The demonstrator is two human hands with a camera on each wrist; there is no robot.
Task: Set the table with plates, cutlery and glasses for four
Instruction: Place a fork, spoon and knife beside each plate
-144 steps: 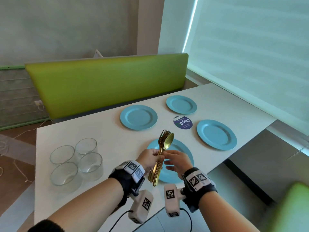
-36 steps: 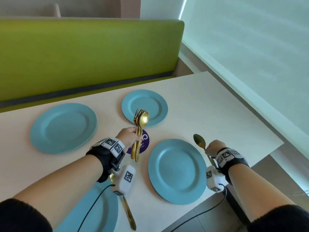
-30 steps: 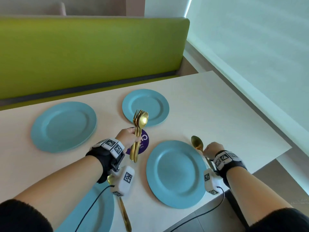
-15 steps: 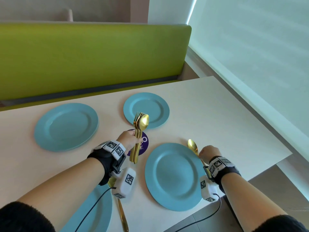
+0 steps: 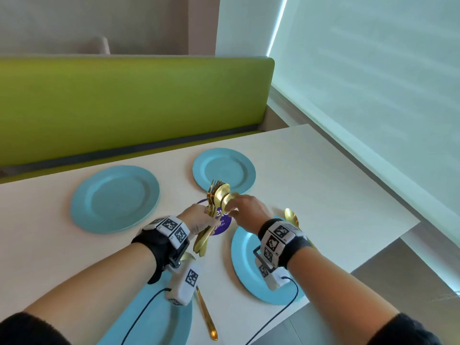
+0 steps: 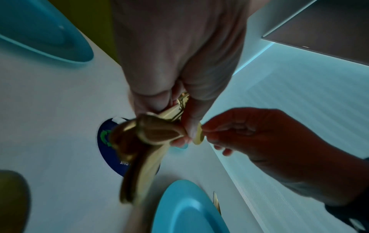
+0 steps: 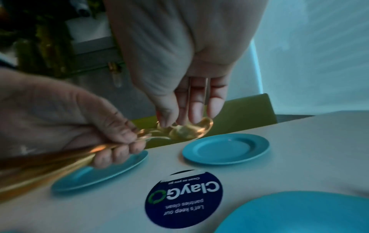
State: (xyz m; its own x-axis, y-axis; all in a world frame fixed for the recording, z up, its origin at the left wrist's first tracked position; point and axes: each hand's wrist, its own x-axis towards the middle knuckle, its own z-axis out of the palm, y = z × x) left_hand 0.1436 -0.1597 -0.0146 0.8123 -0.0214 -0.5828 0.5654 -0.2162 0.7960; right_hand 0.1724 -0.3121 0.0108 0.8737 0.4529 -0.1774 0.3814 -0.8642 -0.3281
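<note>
My left hand [image 5: 199, 220] grips a bundle of gold forks and spoons [image 5: 211, 210] upright above the purple round sticker [image 5: 222, 226]. My right hand [image 5: 245, 210] has reached across and pinches the bowl of one gold spoon [image 5: 230, 200] at the top of the bundle; the right wrist view shows thumb and fingertips [image 7: 191, 116] on that bowl [image 7: 189, 128]. Four blue plates lie on the white table [image 5: 323, 185]: far left [image 5: 114, 199], far right [image 5: 224, 170], near right [image 5: 246, 267], near left [image 5: 159, 319]. One gold spoon [image 5: 291, 217] lies right of the near right plate, another [image 5: 206, 317] right of the near left plate.
A green bench back [image 5: 124, 108] runs along the table's far side. A window blind [image 5: 373, 83] slopes down on the right, close to the table's right edge. The table's near edge falls off just past the near right plate. No glasses are in view.
My right hand let go of its spoon, which now lies right of the near right plate, and moved left to the bundle, taking a spoon's bowl. The left hand stayed put.
</note>
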